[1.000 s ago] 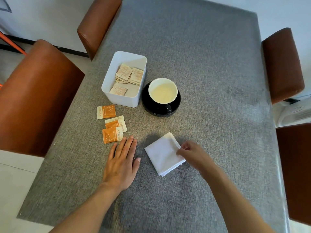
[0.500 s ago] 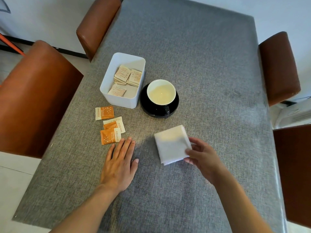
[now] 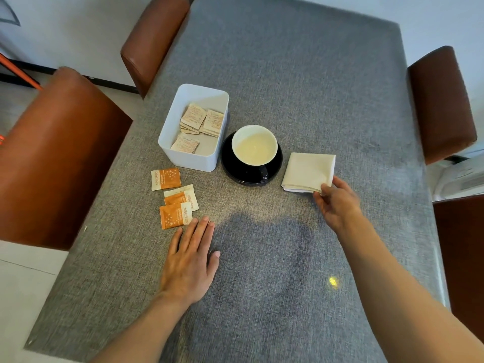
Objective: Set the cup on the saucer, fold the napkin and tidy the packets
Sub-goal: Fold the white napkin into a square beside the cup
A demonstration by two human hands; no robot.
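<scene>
Cream-white cloth, folded into a soft, layered square, the napkin (image 3: 309, 172) lies flat on the worktop (image 3: 314, 74) just beside the saucer (image 3: 237, 172), on the side toward the worktop's right edge. The right hand (image 3: 337, 203) pinches its near right corner between thumb and fingers (image 3: 322, 191), so the fold looks finished and the step in hand seems to be setting the napkin down in its place. The cup (image 3: 254, 145), a round one, black outside and pale glazed inside, already sits on the glossy black saucer, roughly midway between the worktop's long edges.

What appears left is the packets. Three orange packets (image 3: 172, 197), flat and slick-looking sachets with white ends, lie loose near the left edge; the two nearer ones overlap. Beyond them stands a white plastic box (image 3: 193, 159) with rounded corners, touching or nearly touching the saucer, holding pale paper packets (image 3: 200, 124) in a loose pile. The left hand (image 3: 190, 260) rests flat on the coarse grey woven cloth, fingers straight, their tips just short of the nearest orange packet.

The next move likely calls for releasing the napkin corner without dragging it, then gathering the thin sachets, which may need a fingertip slid under an edge to lift.
</scene>
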